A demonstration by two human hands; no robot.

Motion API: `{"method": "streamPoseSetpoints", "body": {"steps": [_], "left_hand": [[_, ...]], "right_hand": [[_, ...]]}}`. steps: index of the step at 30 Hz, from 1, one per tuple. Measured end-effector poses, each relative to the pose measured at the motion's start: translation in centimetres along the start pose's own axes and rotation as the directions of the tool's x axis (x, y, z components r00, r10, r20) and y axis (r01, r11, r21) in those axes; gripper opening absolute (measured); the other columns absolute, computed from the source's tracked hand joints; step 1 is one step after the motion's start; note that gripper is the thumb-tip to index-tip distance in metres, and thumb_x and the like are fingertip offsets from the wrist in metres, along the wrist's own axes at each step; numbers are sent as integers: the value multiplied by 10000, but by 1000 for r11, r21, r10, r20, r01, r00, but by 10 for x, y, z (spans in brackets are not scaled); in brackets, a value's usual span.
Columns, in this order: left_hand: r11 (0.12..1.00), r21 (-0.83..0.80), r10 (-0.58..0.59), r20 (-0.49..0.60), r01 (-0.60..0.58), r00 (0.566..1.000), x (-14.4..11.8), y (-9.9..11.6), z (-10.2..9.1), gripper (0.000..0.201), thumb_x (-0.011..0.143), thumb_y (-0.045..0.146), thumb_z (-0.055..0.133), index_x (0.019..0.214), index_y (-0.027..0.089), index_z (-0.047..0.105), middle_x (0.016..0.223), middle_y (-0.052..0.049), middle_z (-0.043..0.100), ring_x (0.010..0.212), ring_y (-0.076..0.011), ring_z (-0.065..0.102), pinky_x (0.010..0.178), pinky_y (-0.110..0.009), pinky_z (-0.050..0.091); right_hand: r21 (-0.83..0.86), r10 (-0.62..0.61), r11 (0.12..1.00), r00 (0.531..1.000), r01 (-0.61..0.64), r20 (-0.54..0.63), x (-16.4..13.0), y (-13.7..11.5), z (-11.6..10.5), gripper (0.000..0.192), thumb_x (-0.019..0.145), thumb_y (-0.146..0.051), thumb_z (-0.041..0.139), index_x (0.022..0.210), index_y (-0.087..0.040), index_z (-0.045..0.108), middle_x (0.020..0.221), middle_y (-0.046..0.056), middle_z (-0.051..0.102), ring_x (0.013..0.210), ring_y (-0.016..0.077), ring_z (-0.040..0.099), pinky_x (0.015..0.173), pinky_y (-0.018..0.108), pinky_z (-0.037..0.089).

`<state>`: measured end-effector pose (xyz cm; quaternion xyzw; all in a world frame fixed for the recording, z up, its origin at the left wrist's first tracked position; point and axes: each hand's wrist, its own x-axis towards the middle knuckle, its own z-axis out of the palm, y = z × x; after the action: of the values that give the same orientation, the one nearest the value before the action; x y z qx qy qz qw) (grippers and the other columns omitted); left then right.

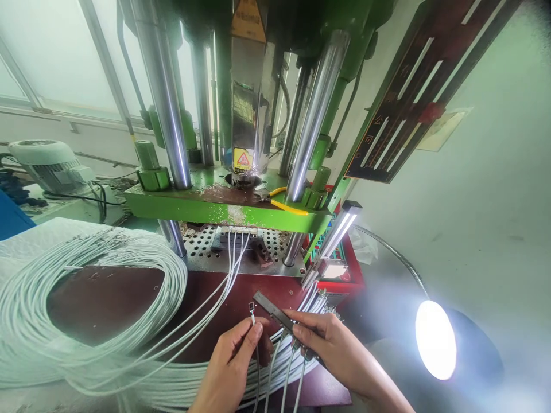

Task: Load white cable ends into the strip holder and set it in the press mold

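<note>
**Connector in one hand, metal bar in the other, working right at the press**

So, head view: the maroon desk (pixel 288 287) is showing as a strip between the front edge of the perforated plate (pixel 198 246) and the fingertips. Room is getting tight on both sides, with a big coil of white cable (pixel 26 298) taking up the left and a bundle of cable ends (pixel 316 301) sitting just past the right hand (pixel 322 338). Up on the green press (pixel 189 212), yellow-handled pliers (pixel 288 208) are resting near the front edge.

Hard-to-see stuff: the wrists are running out of frame at the bottom, the lamp (pixel 434 339) is glaring, and the right fingers are covering part of the dark metal bar (pixel 273 310). Cables are hanging below it, but I can't tell how they're attached.

The left hand (pixel 232 358) is pinching a thin cable, thumb and fingers together, and the small metal connector (pixel 252 308) is sticking up just above those fingertips. The right fingers are clamping the bar, its far end pointing up-left and sitting just beside the connector, with a gap between.
</note>
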<state>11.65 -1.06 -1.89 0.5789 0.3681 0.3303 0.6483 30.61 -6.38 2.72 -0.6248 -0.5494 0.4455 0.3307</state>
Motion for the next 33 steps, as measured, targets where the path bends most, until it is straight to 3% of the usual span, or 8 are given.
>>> {"method": "streamPoseSetpoints", "body": {"steps": [3,6,10,13,16,20,26,33], "left_hand": [[998,62,-11,87,5,996,1,-1,-1,374,909,494,422,811,168,577,667,3,565,528,-111,458,533,-234,367],[994,24,-111,128,108,986,0,-4,2,434,896,567,384,778,174,526,640,22,531,423,-78,367,403,-223,248],[979,-42,-192,116,198,974,-3,-6,9,466,880,623,354,943,190,516,514,61,460,424,-91,319,404,-217,199],[981,-78,-174,70,179,982,-4,-8,9,426,873,614,393,775,207,471,494,69,428,457,-94,331,438,-212,246],[979,-94,-177,73,183,982,-1,-10,7,435,850,598,454,669,204,433,518,66,407,455,-85,315,422,-215,227],[978,-59,-191,143,201,971,1,-7,3,421,864,566,438,707,183,513,466,78,346,423,-79,256,409,-224,159],[978,27,-208,145,207,967,2,0,4,440,837,528,437,539,211,374,375,82,289,366,-67,198,377,-229,116],[963,-20,-265,110,268,958,4,-3,7,430,780,487,436,455,224,334,285,68,300,271,-59,179,310,-223,87]], "right_hand": [[24,-27,999,1000,27,-7,1,1,-3,403,910,-420,507,1266,-248,586,790,-12,659,684,135,502,645,264,404],[36,-26,999,999,26,-19,2,-1,-4,413,900,-422,519,1256,-227,599,718,-14,613,654,127,462,625,262,380],[21,-14,1000,1000,14,-23,2,-4,-3,402,895,-406,526,1243,-223,611,703,-17,585,643,121,442,617,262,370],[1,-9,1000,1000,9,-13,1,-6,-1,388,895,-384,529,1244,-235,610,687,-27,568,632,115,436,604,254,363],[-6,-9,1000,1000,9,-13,1,-7,0,376,893,-372,539,1237,-241,615,749,-17,609,679,123,459,647,259,378],[-4,-32,999,999,32,9,2,-6,0,366,903,-369,523,1245,-264,605,780,-25,639,693,125,477,651,254,384],[-43,-22,999,1000,22,2,0,-7,1,370,899,-368,533,1245,-258,601,873,-13,703,800,162,578,738,278,435],[-55,-2,998,1000,2,1,-1,-9,4,369,910,-369,528,1266,-282,563,1085,-4,707,994,206,611,865,309,453]]}}
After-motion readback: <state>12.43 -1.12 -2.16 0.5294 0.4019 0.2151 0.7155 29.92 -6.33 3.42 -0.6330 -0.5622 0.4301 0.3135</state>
